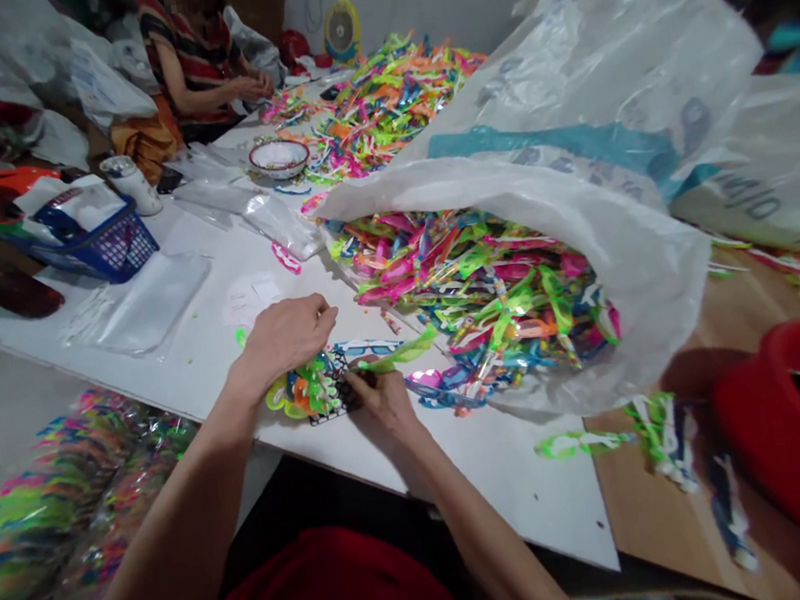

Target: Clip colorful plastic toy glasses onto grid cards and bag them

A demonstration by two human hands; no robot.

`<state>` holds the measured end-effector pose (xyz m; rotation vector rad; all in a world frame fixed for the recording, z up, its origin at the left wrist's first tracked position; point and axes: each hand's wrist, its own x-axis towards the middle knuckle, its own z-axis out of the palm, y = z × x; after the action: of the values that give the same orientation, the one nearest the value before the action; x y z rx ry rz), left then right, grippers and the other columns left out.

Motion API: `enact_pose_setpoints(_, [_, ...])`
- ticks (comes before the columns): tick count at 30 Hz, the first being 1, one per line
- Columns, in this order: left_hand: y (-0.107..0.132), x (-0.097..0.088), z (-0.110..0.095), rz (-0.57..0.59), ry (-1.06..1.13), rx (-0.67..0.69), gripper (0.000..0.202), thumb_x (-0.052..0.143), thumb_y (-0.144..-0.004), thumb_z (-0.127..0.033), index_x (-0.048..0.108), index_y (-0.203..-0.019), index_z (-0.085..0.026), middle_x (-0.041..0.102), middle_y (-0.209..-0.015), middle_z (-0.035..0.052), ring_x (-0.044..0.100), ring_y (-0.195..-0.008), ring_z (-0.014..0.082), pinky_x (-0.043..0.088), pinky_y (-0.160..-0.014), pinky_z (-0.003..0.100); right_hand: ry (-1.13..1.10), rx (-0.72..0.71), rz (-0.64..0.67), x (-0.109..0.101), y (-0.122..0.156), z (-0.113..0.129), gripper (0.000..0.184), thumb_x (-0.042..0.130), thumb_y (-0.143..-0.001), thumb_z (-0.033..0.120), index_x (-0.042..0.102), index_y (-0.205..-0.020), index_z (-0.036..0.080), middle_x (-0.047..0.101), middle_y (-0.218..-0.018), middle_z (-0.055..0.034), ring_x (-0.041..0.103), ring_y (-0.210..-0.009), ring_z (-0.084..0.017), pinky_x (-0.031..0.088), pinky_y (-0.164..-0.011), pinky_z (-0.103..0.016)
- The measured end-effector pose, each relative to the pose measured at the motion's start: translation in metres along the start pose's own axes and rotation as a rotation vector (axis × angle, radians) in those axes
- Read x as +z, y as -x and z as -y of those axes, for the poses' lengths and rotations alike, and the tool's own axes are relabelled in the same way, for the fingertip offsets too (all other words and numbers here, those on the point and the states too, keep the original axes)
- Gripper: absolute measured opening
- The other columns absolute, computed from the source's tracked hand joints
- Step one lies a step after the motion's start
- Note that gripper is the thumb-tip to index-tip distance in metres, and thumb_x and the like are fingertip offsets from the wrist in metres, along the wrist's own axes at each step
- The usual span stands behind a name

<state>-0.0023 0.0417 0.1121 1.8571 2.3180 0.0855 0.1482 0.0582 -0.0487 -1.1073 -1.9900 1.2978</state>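
Note:
My left hand (292, 333) hovers over the table's near side, fingers curled together; whatever they may pinch is hidden. Just below it stands a black grid rack (343, 401) with several colourful toy glasses (302, 393), green, yellow and orange, bunched at its left side. Beside the rack, my right hand (389, 402) is closed, with bright green toy glasses (412, 347) sticking out to the right from its fingers. Behind them lie blue-and-white toy glasses (369, 346). A large white sack (626, 255) spills a heap of glasses (501, 298) to the right.
A blue basket (111, 241) and clear plastic bags (147, 305) occupy the left of the table (507, 480). A bowl (279, 160) and another pile of glasses (385, 109) are farther back, near a seated person (196, 63). At right stands a red bucket (768, 431).

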Motion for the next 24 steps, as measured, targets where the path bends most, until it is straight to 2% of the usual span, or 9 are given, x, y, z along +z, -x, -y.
enact_pose_setpoints(2, [0.0,0.0,0.0,0.009,0.008,-0.015,0.048,0.021,-0.088,-0.043,0.062,-0.099,-0.021,0.069,-0.096,0.0079,0.062,-0.087,0.0248,0.044,-0.073,0.036,0.068,-0.041,0.032,0.003,-0.002,0.0,0.02,0.05,-0.081,0.035,0.058,-0.082,0.017,0.058,-0.068,-0.0005,0.052,-0.061,-0.014,0.037,-0.057,-0.022])
enact_pose_setpoints(7, [0.0,0.001,0.001,0.014,0.031,-0.008,0.047,0.022,-0.088,-0.044,0.062,-0.1,-0.021,0.069,-0.095,0.008,0.062,-0.086,0.025,0.043,-0.072,0.035,0.482,-0.139,0.079,0.003,0.001,0.006,0.018,0.046,-0.086,0.032,0.056,-0.084,0.018,0.062,-0.08,-0.0034,0.057,-0.073,-0.016,0.038,-0.065,-0.024])
enact_pose_setpoints(12, [-0.002,-0.002,-0.001,0.016,0.003,-0.003,0.055,0.019,-0.088,-0.052,0.062,-0.101,-0.021,0.069,-0.096,0.0089,0.062,-0.089,0.0262,0.043,-0.074,0.037,0.785,-0.005,0.217,0.006,-0.013,0.034,0.021,0.044,-0.087,0.03,0.058,-0.097,0.017,0.066,-0.09,-0.0097,0.062,-0.084,-0.024,0.042,-0.068,-0.029])
enact_pose_setpoints(16, [-0.004,-0.004,0.002,0.028,-0.038,-0.037,0.057,0.018,-0.088,-0.053,0.062,-0.101,-0.02,0.069,-0.096,0.0091,0.062,-0.09,0.0258,0.044,-0.076,0.036,0.871,-0.033,0.358,0.003,-0.015,0.053,0.025,0.041,-0.087,0.015,0.054,-0.108,0.013,0.065,-0.1,-0.0139,0.063,-0.09,-0.024,0.045,-0.072,-0.031])
enact_pose_setpoints(18, [-0.004,-0.004,0.004,0.039,-0.029,-0.008,0.056,0.018,-0.087,-0.053,0.061,-0.102,-0.021,0.069,-0.096,0.0084,0.062,-0.089,0.0255,0.044,-0.076,0.036,0.85,-0.074,0.43,-0.006,-0.011,0.055,0.027,0.041,-0.085,0.011,0.053,-0.109,0.013,0.063,-0.103,-0.0133,0.063,-0.089,-0.023,0.045,-0.071,-0.03])
enact_pose_setpoints(20, [-0.003,-0.003,0.005,0.035,-0.02,0.016,0.055,0.019,-0.087,-0.053,0.062,-0.101,-0.021,0.069,-0.096,0.0082,0.062,-0.089,0.026,0.044,-0.076,0.036,0.794,-0.111,0.446,-0.023,-0.01,0.053,0.025,0.04,-0.087,0.013,0.053,-0.108,0.016,0.063,-0.103,-0.0104,0.062,-0.089,-0.021,0.045,-0.072,-0.027])
enact_pose_setpoints(22, [-0.002,-0.003,0.004,0.029,-0.017,0.022,0.054,0.02,-0.087,-0.052,0.062,-0.101,-0.021,0.069,-0.097,0.0082,0.062,-0.089,0.0267,0.044,-0.075,0.037,0.802,-0.1,0.351,-0.046,-0.014,0.047,0.026,0.038,-0.089,0.015,0.053,-0.109,0.018,0.062,-0.105,-0.0086,0.06,-0.091,-0.019,0.045,-0.073,-0.026])
enact_pose_setpoints(24, [-0.002,-0.004,0.003,0.024,-0.022,0.022,0.053,0.021,-0.087,-0.051,0.062,-0.101,-0.021,0.069,-0.096,0.0086,0.062,-0.087,0.0268,0.044,-0.073,0.037,0.9,-0.047,0.196,-0.068,-0.025,0.036,0.032,0.036,-0.088,0.01,0.052,-0.114,0.018,0.059,-0.109,-0.0103,0.058,-0.094,-0.019,0.045,-0.074,-0.027])
